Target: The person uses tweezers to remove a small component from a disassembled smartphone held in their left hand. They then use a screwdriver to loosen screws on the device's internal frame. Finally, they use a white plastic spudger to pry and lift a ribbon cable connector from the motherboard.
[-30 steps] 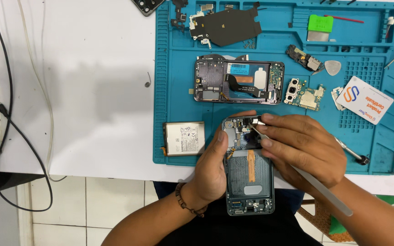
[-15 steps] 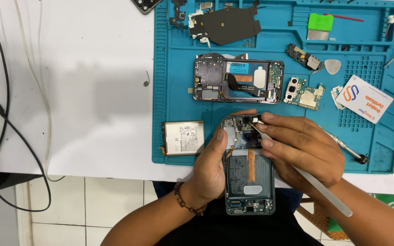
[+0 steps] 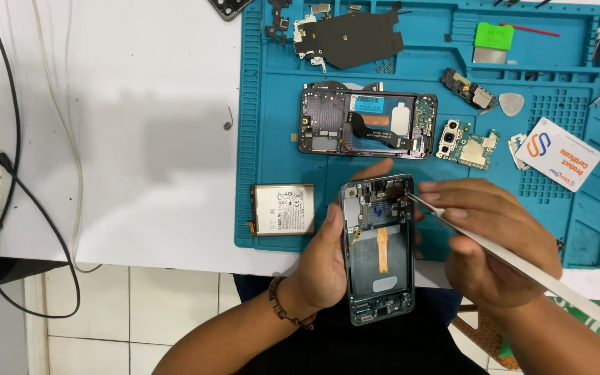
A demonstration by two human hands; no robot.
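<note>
Left hand (image 3: 324, 260) around opened phone frame (image 3: 378, 250), right hand (image 3: 491, 239) with tweezers (image 3: 515, 260) alongside.

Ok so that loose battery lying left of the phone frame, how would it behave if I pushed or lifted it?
The battery is a flat, thin rectangular pack lying on the edge of the blue mat, so it would likely slide rather than roll or tip. It looks stiff, yet such soft packs probably dent or bend if levered. The small connector tab at its lower left corner seems delicate.

Bright, even overhead light; soft shadows on white table (image 3: 140, 139); sharp focus.
</note>
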